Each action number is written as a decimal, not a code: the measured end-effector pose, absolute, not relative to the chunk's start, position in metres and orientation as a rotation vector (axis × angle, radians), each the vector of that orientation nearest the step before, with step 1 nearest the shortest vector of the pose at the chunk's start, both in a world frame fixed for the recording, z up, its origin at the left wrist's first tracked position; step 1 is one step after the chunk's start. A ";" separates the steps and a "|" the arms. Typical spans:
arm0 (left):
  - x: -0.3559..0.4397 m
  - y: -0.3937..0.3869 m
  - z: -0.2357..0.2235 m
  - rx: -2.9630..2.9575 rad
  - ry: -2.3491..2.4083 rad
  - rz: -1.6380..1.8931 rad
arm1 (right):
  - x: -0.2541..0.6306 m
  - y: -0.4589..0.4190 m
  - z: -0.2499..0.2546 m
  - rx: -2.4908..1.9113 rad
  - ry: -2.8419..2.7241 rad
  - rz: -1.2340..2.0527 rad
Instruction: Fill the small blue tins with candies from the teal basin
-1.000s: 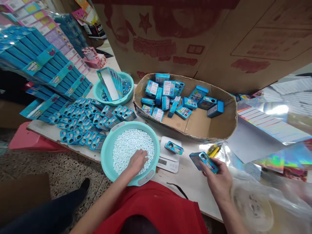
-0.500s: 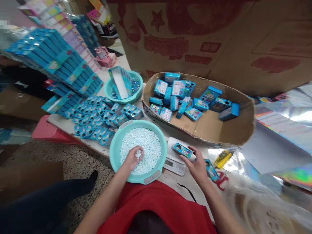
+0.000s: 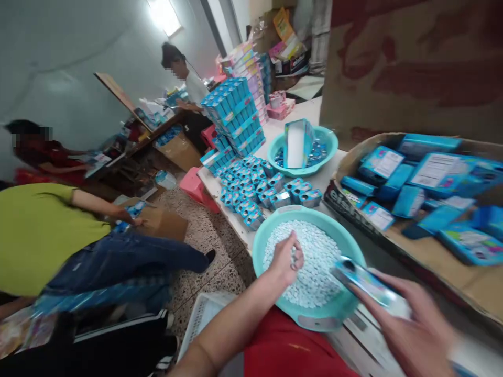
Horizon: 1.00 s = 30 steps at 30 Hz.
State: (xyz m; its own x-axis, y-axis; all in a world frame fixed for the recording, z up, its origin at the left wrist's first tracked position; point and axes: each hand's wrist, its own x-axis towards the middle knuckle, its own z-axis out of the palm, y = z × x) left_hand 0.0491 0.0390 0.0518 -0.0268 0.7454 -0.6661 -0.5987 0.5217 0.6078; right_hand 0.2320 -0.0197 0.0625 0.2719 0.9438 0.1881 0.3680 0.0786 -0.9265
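Note:
My left hand (image 3: 288,256) is curled closed over the turquoise basin (image 3: 262,230), just above a heap of small white pellets (image 3: 314,238). Some pellets seem held inside its fingers, though the fingers hide most of them. My right hand (image 3: 411,314) grips a small blue box (image 3: 365,283) with a round dark hole near one end. The box is tilted, its holed end over the basin's right side. Partly hidden beneath the right hand is a white kitchen scale (image 3: 359,322).
Left of the basin, rows of blue boxes (image 3: 245,180) lie on the table. Behind stands a second basin (image 3: 334,144) with wrapped pieces. An open carton (image 3: 393,238) of blue boxes is at right. A person in a yellow-green shirt (image 3: 51,230) bends at left; others work behind.
My view has swung left, bringing other people into sight. My right hand has lifted the blue box off the scale and brought it to the basin. My left hand stays over the pellets.

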 end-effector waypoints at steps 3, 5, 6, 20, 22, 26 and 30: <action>0.058 0.046 0.083 0.334 1.093 1.263 | 0.202 -0.002 0.055 -1.372 -1.542 0.674; 0.063 0.049 0.093 0.444 1.096 1.344 | 0.189 0.005 0.047 -1.362 -1.629 0.708; 0.065 0.050 0.094 0.483 1.112 1.371 | 0.185 0.006 0.044 -1.372 -1.649 0.722; 0.072 0.055 0.080 0.538 1.198 1.479 | 0.178 0.008 0.041 -1.467 -1.630 0.764; 0.073 0.055 0.080 0.524 1.179 1.472 | 0.178 0.009 0.040 -1.468 -1.615 0.779; 0.063 0.059 0.079 0.506 1.169 1.452 | 0.190 0.000 0.052 -1.431 -1.532 0.804; 0.032 0.052 0.056 0.802 1.428 1.284 | 0.233 -0.028 0.073 -1.514 -1.403 0.701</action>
